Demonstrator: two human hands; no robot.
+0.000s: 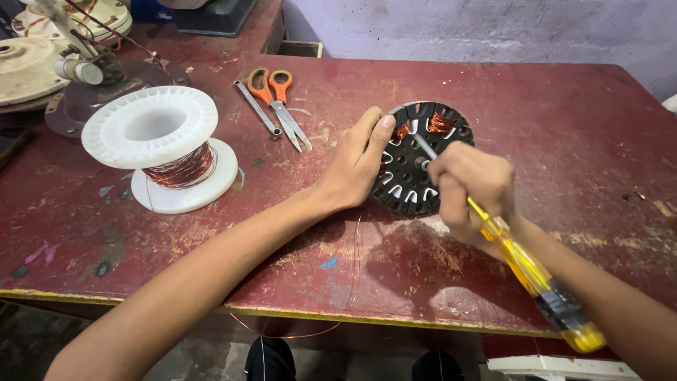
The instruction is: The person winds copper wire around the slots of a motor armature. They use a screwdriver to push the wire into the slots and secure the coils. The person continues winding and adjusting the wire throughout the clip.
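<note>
A round black slotted metal core [411, 190] with copper wire wound in two of its upper slots stands tilted on the red table [536, 134]. My left hand [356, 162] grips its left rim, thumb on the top edge. My right hand [469, 190] holds a screwdriver with a yellow see-through handle [539, 279]; its metal tip [422, 144] rests on the core's face near the copper windings. A thin copper wire [356, 261] trails from the core down over the table's front edge.
A white plastic spool of copper wire [162, 144] stands at the left. Orange-handled scissors [278, 99] and a metal spanner [255, 106] lie behind the core. Fan parts and a winding stand [63, 63] crowd the back left corner. A wall runs behind the table.
</note>
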